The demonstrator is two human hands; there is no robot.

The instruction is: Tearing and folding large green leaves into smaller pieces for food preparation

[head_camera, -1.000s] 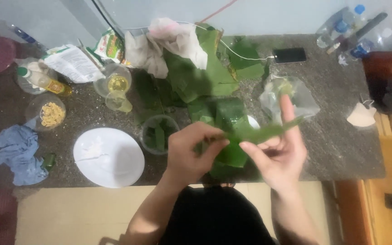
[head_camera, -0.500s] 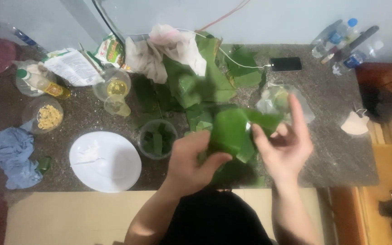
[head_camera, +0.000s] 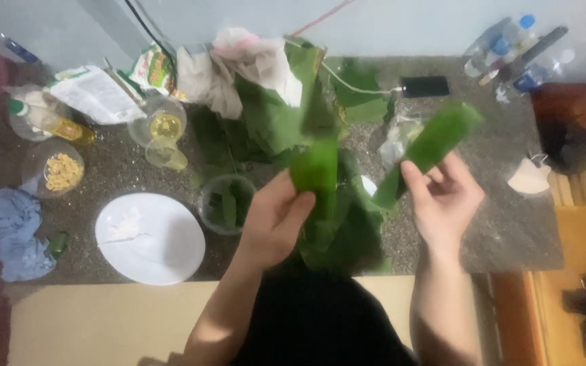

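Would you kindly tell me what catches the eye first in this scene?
Two hands above the table's near edge each hold a green leaf strip: left hand on the upright strip, right hand on the slanted strip. Behind lies a leaf pile; a white plate sits left.

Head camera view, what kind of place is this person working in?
Likely a home kitchen counter used for food preparation: a speckled stone countertop holds a pile of green leaves, a white plate and a bowl of yellow grains.

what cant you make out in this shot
- Head view: whether the leaf strips in the left hand and right hand are one piece; motion blur smears them.
- Table under the leaf pile: covered.
- Bottles: too blurred to tell their contents.
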